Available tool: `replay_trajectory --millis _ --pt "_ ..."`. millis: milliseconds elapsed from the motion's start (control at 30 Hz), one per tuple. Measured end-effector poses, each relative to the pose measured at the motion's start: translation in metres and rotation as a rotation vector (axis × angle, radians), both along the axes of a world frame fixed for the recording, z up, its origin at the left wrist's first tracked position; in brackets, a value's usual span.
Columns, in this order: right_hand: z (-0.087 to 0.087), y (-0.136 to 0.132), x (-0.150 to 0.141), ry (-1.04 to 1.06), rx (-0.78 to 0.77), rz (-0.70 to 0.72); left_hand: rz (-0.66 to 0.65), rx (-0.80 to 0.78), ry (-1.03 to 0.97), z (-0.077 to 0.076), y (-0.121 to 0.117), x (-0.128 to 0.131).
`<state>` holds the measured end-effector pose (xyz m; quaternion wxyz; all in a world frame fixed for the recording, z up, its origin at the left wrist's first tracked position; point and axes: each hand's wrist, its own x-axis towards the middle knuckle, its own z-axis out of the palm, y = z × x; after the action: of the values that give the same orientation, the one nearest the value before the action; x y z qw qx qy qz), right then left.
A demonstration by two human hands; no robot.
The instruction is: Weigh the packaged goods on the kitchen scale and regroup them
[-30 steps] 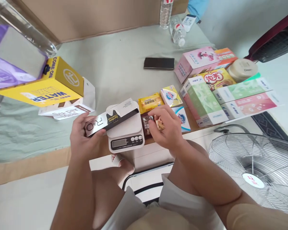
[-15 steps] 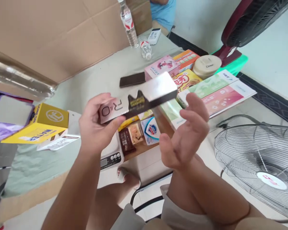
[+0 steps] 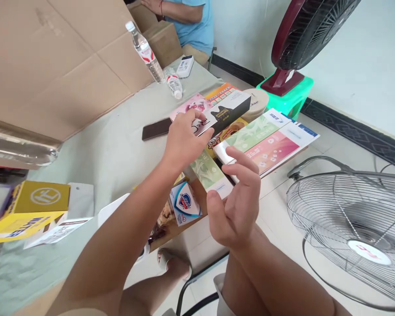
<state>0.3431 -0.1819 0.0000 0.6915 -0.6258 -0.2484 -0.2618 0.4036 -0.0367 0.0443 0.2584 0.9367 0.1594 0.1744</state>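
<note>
One black-and-white box (image 3: 225, 113), pinched in the left hand (image 3: 183, 135) above the yellow box (image 3: 233, 128) at one o'clock, seems mid-placement, calling for gentle release, the right hand (image 3: 236, 202) empty, fingers parted.

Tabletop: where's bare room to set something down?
Widest bare cloth: between the cardboard panel, phone, left forearm and yellow box. Another patch: nearer the person, between the white box and the left forearm. Crowded: right of the phone, where cartons cluster around the black-and-white box in the left hand.
</note>
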Motion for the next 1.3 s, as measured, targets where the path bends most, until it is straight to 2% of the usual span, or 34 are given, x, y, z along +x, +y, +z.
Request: replay_trajectory --millis 233,433,600,800,933,1033,1133,1233,1300 --pt "-0.002 0.0 0.003 -0.001 -0.006 0.028 -0.086 -0.003 0.068 -0.008 -0.005 0.012" --pt "-0.001 0.001 0.002 0.013 -0.021 0.035 -0.189 0.001 0.075 -0.008 0.001 0.01" --pt "-0.002 0.004 0.0 0.011 -0.032 0.039 -0.213 -0.03 0.077 -0.011 0.005 0.01" --pt "-0.002 0.005 -0.001 0.006 -0.024 0.022 -0.239 -0.1 -0.048 -0.011 0.011 0.009" --pt "0.003 0.005 -0.002 -0.04 0.005 -0.003 -0.22 -0.162 -0.134 0.002 -0.003 0.001" --pt "0.007 0.004 -0.004 -0.1 0.09 -0.026 -0.281 -0.17 -0.156 0.009 -0.022 -0.003" --pt "0.01 0.004 -0.007 -0.1 0.144 -0.064 -0.345 -0.136 -0.123 0.002 -0.038 -0.002" --pt "0.011 0.004 -0.005 -0.085 0.123 -0.083 -0.351 -0.078 -0.027 -0.01 -0.045 0.003" --pt "0.011 0.004 -0.002 -0.102 0.103 -0.09 -0.34 -0.067 0.02 -0.013 -0.045 0.004"
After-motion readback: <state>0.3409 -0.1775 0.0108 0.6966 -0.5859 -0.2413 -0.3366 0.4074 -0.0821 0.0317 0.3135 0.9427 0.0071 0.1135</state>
